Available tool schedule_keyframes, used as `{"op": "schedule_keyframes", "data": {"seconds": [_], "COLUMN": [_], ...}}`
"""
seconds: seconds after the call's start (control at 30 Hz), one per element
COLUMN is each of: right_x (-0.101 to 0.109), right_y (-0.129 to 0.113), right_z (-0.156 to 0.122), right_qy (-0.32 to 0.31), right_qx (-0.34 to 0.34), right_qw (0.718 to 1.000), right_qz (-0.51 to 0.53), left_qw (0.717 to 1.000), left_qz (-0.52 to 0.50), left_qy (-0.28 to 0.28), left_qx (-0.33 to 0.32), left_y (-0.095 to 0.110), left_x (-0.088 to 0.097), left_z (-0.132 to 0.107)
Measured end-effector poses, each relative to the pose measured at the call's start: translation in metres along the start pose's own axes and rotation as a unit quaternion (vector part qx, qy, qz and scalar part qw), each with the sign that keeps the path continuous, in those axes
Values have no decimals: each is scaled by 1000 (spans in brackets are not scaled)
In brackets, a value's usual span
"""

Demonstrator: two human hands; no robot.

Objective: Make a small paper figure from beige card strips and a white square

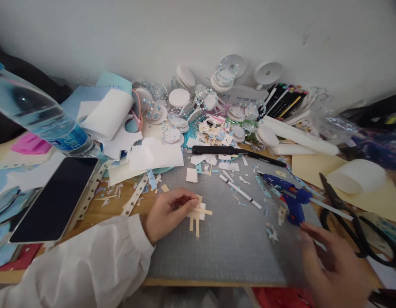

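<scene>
My left hand (172, 211) is closed in a pinch at a small cream paper piece (202, 211) with narrow strips sticking out, low over the grey cutting mat (236, 252). The fingers cover part of this piece. At the right, my right hand (332, 261) is blurred, its thumb and fingers apart with a gap between them. Its fingertips are at the lower end of the handle of a blue glue gun (292, 199), which lies on the mat with a glue stick poking out of its back. Whether they touch it I cannot tell.
Black scissors (355, 222) lie beside the glue gun. A white pen (241, 191), a black craft knife (217, 150) and paper scraps (214, 132) lie on the mat's far part. To the left are a phone (55, 199) and a water bottle (40, 115). Decorated white discs (178, 98) crowd the wall.
</scene>
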State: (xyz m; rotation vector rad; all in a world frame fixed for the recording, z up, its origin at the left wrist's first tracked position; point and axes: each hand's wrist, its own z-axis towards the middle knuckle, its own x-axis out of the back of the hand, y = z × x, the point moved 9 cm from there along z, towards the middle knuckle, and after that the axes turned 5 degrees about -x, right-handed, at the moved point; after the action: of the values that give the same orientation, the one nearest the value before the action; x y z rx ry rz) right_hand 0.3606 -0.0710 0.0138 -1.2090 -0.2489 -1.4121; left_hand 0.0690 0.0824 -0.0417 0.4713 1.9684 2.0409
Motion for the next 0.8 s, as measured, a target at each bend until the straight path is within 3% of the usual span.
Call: {"op": "schedule_keyframes", "data": {"seconds": [0.13, 0.27, 0.37, 0.47, 0.57, 0.7, 0.8], "right_x": [-17, -48, -59, -56, -40, -18, -24], "right_y": [7, 1, 8, 12, 5, -17, -41], "right_z": [30, 56, 62, 64, 69, 82, 89], "right_qy": [1, -78, -112, -118, -95, -36, -41], "right_qx": [12, 50, 37, 18, 1, -49, -69], "right_qw": [998, 985, 972, 965, 971, 984, 985], "right_qz": [-69, -144, -204, -234, -219, -167, -154], "left_qw": [1000, 1000, 1000, 1000, 1000, 1000, 1000], "left_qz": [21, 16, 9, 10, 14, 11, 11], "left_qy": [-3, 0, 1, 1, -3, -1, 4], "left_qx": [-8, -12, -15, -22, -16, -7, -7], "left_y": [2, 3, 4, 5, 4, 2, 2], "left_x": [0, 0, 1, 2, 1, 1, 2], "left_z": [0, 1, 2, 3, 3, 3, 4]}}
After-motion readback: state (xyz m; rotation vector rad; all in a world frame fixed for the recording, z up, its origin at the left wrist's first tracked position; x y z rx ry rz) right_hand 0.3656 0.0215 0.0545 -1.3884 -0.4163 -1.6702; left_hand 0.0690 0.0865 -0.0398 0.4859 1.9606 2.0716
